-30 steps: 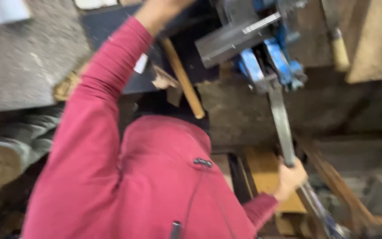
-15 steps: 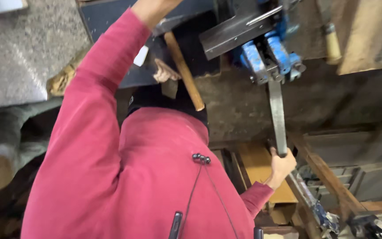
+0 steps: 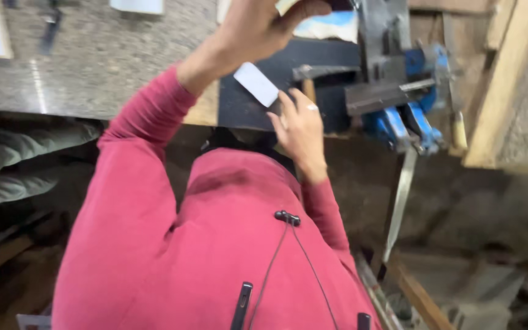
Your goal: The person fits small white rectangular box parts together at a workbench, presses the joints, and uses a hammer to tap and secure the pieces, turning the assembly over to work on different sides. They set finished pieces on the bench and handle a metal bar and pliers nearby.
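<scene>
My left hand (image 3: pixel 258 27) is raised over the bench at the top of the view, with its fingers curled on a small pale object (image 3: pixel 291 6) that the frame edge partly cuts off. My right hand (image 3: pixel 300 128) is at the bench's front edge with its fingers spread. Its fingertips are beside a white rectangular card (image 3: pixel 256 84) on a dark mat (image 3: pixel 239 110). It covers the wooden handle of a hammer, whose metal head (image 3: pixel 313 72) shows just above. To the right, a blue vise (image 3: pixel 407 119) clamps a grey metal bar (image 3: pixel 380 95).
The vise's long steel handle (image 3: pixel 400 201) hangs down at the right. A wooden-handled tool (image 3: pixel 458 131) and a wooden beam (image 3: pixel 499 85) lie right of the vise. A grey stone benchtop (image 3: pixel 93 61) spreads to the left, and wooden shelving (image 3: pixel 423 299) sits below.
My right hand let go of the vise's long handle and rose to the bench edge by the hammer. The view shifted, and my left hand now shows at the top.
</scene>
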